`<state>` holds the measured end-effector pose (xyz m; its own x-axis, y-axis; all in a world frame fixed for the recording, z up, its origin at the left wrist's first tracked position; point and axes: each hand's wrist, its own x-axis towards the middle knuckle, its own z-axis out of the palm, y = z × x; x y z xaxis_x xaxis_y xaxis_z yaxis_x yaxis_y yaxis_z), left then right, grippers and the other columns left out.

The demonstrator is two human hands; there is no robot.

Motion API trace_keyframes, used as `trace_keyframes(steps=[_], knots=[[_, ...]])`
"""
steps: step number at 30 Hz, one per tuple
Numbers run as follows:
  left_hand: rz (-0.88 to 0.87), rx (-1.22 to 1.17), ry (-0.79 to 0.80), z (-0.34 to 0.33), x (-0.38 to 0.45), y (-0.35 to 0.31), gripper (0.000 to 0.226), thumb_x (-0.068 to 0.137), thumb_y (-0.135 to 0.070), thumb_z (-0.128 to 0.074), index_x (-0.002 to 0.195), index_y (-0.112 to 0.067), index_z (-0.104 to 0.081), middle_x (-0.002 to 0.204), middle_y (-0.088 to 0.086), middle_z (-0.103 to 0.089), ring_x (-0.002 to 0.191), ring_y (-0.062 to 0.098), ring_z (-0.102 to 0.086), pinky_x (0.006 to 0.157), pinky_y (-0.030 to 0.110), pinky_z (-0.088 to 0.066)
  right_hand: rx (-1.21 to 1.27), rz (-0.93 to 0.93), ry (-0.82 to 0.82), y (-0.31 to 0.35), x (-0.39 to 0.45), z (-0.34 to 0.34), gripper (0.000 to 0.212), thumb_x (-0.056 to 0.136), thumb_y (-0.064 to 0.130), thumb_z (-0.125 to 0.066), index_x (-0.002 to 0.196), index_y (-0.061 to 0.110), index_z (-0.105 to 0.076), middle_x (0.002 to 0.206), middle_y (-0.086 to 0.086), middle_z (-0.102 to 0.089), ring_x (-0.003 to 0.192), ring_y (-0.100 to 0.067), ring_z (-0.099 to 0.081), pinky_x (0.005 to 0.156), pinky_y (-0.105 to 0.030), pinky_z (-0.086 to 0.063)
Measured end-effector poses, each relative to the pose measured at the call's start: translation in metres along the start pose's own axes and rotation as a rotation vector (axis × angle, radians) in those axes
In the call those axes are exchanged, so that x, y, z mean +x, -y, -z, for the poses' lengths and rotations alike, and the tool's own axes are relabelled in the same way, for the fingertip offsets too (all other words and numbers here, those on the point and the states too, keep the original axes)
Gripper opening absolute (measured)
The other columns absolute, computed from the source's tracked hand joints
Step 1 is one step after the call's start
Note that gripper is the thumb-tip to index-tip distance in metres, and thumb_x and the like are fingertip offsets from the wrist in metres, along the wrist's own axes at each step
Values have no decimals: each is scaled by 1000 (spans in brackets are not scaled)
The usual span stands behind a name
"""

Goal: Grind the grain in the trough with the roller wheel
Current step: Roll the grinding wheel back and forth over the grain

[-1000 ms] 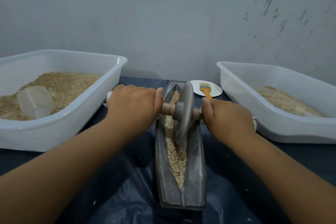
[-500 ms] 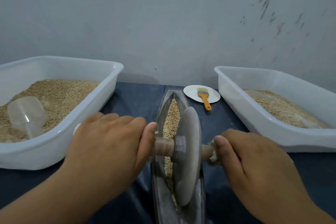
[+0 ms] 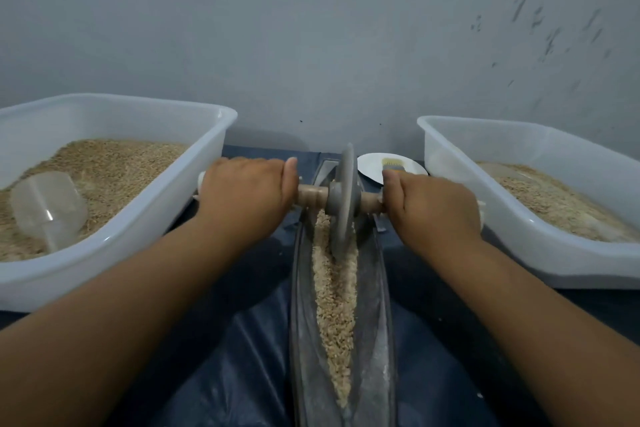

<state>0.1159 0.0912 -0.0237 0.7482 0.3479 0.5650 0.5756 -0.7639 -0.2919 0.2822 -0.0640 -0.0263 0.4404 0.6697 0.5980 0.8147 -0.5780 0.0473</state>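
Observation:
A long grey metal trough (image 3: pixel 379 340) runs away from me down the middle of the table. A strip of pale grain (image 3: pixel 334 302) lies along its groove. The grey roller wheel (image 3: pixel 343 199) stands upright in the far end of the trough, on a wooden axle (image 3: pixel 311 196). My left hand (image 3: pixel 247 196) grips the axle's left end, and my right hand (image 3: pixel 431 206) grips its right end. Both arms are stretched forward.
A white tub (image 3: pixel 114 246) with grain and a clear plastic scoop (image 3: pixel 48 210) stands at the left. Another white tub (image 3: pixel 512 246) with grain stands at the right. A small white plate (image 3: pixel 372 165) with a brush (image 3: pixel 393 165) lies behind the trough, by the wall.
The wheel was pulled to the near end of the trough, then pushed away to the far end. Both hands went with it and kept their grip on the axle.

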Motion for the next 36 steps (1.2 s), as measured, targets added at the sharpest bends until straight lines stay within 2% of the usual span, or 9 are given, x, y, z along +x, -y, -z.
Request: trace_keyframes(steps=[4,7,10,17,21,23,28,34,36], knots=[[-97,93,122,-1,-4,4,40,95,-30,-33,131,-12,-32,95,3,-53,70,20,-40,56,32,-34,15,19,59,2,3,4,58,97,46,-14,67,23,-58,52,7,-34,59,-25,-43,56,-33,-25],[-44,-8,83,16,-26,2,45,94,-37,-8,101,-21,-49,74,-6,-49,61,16,-42,49,30,-32,73,37,184,1,-16,25,58,95,52,-11,58,25,-47,55,6,-45,58,-20,-50,56,-33,-32],[64,-197,1,43,-58,0,48,97,-43,-19,63,-25,-47,51,-7,-45,46,17,-45,47,30,-40,108,61,287,2,-43,57,60,90,58,-7,58,26,-47,56,4,-51,55,-12,-50,59,-34,-43],[3,-311,-71,68,-85,9,48,96,-44,-24,52,-30,-39,39,-7,-38,34,8,-40,36,26,-33,122,70,425,2,-66,99,70,81,68,-2,59,24,-52,51,2,-52,48,-9,-51,54,-29,-43],[-6,-256,-84,42,-63,4,47,95,-39,-20,63,-24,-50,48,-6,-46,39,19,-45,42,33,-42,97,46,315,3,-44,63,64,89,60,-7,56,23,-47,55,2,-51,55,-13,-51,56,-32,-40],[-8,-108,-30,25,-43,4,54,95,-38,-8,84,-18,-57,62,-5,-47,50,20,-44,50,32,-40,48,28,198,3,-27,37,60,93,54,-9,56,24,-45,56,4,-47,58,-20,-51,57,-33,-37],[-75,150,108,-10,1,12,50,96,-28,-36,140,-10,-21,103,6,-54,85,27,-56,60,33,-38,9,23,14,2,11,5,52,99,42,-20,61,23,-49,51,8,-34,55,-25,-41,53,-32,-24],[-152,172,124,4,-7,9,64,93,-29,-49,142,-9,-12,110,8,-52,91,27,-56,63,36,-45,68,43,118,-5,5,6,55,100,46,-18,57,25,-45,57,3,-45,63,-26,-48,59,-33,-31],[-128,110,175,14,-25,5,49,95,-32,-43,134,-10,-23,100,4,-51,87,25,-56,61,34,-42,103,57,219,-5,-10,21,58,98,50,-17,57,23,-48,59,1,-50,65,-25,-52,59,-34,-33]])
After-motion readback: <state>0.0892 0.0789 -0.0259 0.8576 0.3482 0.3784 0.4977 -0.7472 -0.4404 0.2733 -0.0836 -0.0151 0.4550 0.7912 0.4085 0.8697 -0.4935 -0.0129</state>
